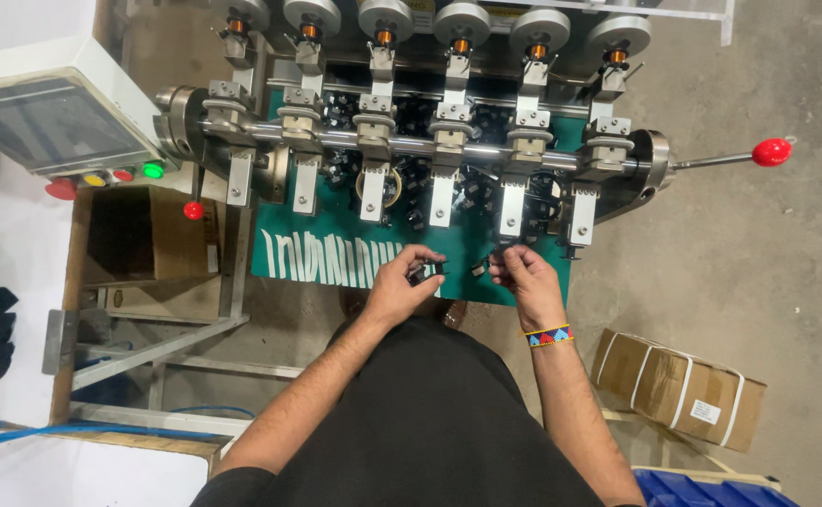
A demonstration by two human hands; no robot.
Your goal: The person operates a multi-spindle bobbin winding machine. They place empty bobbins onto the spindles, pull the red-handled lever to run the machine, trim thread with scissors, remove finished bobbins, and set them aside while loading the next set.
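- Concrete floor, strapped carton [679, 388] at right; winding machine [430, 150] stands over a green tray [289, 239].
- Left hand [402, 286] is closed on small black bobbins [427, 273] at the tray's near edge.
- Right hand [521, 272] pinches another black part [497, 255], just beside the left.
- Risk: pinch holds are shallow; a slip likely drops parts off the near edge to the floor.
- Risk: loose bobbins crowd the tray's far edge under the spindles; a reaching hand could snag.

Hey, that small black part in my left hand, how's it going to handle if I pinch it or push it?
The small black part sits between the left hand fingertips alone, so it is probably light. It looks moulded and rigid, so likely stiff. Being so small, it may slip or drop easily onto the green mat.
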